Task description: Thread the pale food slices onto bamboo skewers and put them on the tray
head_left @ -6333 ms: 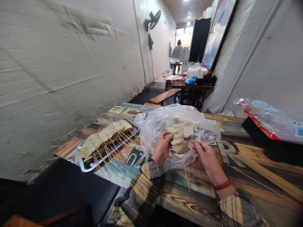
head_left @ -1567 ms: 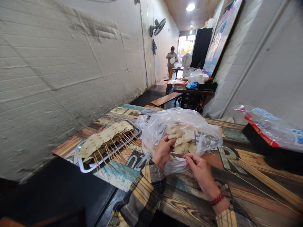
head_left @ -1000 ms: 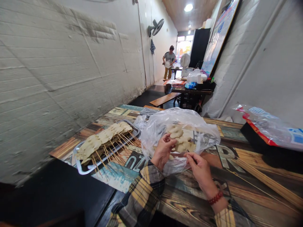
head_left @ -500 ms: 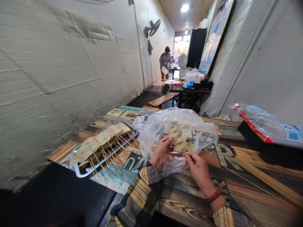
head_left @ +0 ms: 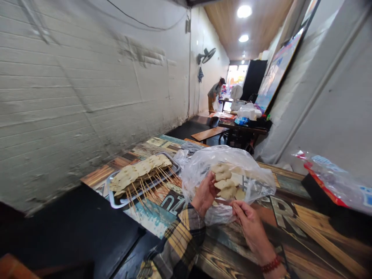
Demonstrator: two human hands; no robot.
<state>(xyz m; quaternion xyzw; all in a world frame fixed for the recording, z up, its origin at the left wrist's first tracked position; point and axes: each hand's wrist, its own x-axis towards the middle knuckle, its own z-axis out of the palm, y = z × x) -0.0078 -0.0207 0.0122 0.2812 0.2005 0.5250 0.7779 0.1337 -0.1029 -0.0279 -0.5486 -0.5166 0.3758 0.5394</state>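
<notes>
My left hand [head_left: 205, 193] is curled around the edge of some flat, beige, wavy food pieces [head_left: 228, 186], which lie in line over an open clear plastic bag [head_left: 193, 166]. Lower and to the right, the fingertips of my right hand [head_left: 250, 221] are pinched together on what looks like a thin bamboo skewer, mostly hidden by the fingers. To the left, a metal tray [head_left: 114, 202] holds stacked skewers of the same beige pieces [head_left: 142, 170], their sticks [head_left: 147, 192] jutting over the tray's near side.
Loose bamboo skewers [head_left: 328, 244] lie on the patterned table [head_left: 226, 252] at right. Behind them stands a black container [head_left: 322, 193] with red-edged plastic packaging [head_left: 343, 182]. Farther off are a bench [head_left: 209, 134], a cluttered table and a person bending over [head_left: 215, 93].
The view has shifted, so the table and tray appear farther right and lower. My hands stay at the beige pieces. The distant person now bends further forward.
</notes>
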